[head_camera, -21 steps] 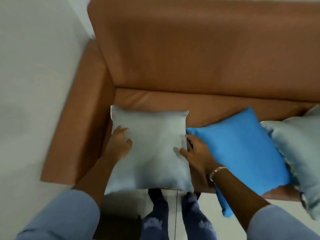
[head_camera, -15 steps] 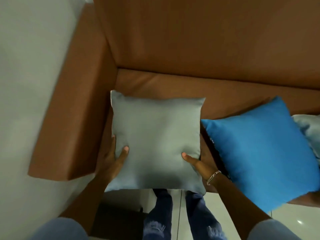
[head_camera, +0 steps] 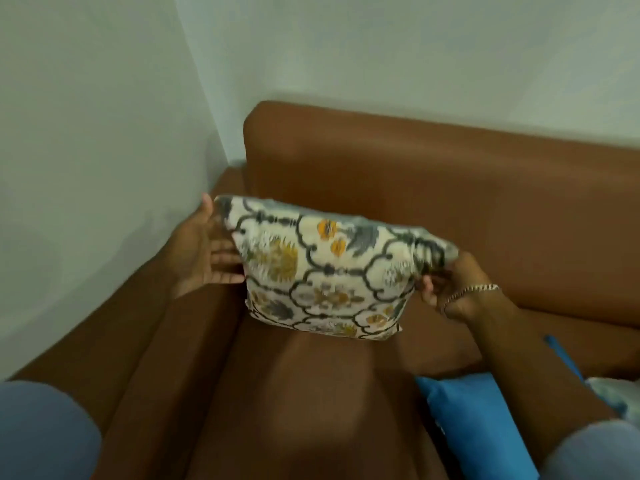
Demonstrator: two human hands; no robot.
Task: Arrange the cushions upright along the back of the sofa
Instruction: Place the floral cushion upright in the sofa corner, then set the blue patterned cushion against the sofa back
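Note:
A cushion with a cream, grey and yellow floral pattern point(head_camera: 325, 271) stands on edge at the left end of the brown sofa's seat point(head_camera: 294, 393), close to the backrest point(head_camera: 433, 174). My left hand point(head_camera: 204, 251) presses flat against its left edge, and my right hand point(head_camera: 450, 285) pinches its upper right corner. A bright blue cushion point(head_camera: 478, 420) lies flat on the seat at the lower right, partly under my right forearm. A pale grey-blue cushion point(head_camera: 616, 393) shows only a corner at the right edge.
The sofa's left armrest point(head_camera: 138, 323) runs along a white wall point(head_camera: 86, 150). Another white wall rises behind the backrest. My blue sleeves fill both bottom corners of the view.
The cushion lay flat with its plain grey side up near the seat's front; both hands have lifted and turned it so the patterned side faces me, standing near the backrest. The view tilted upward.

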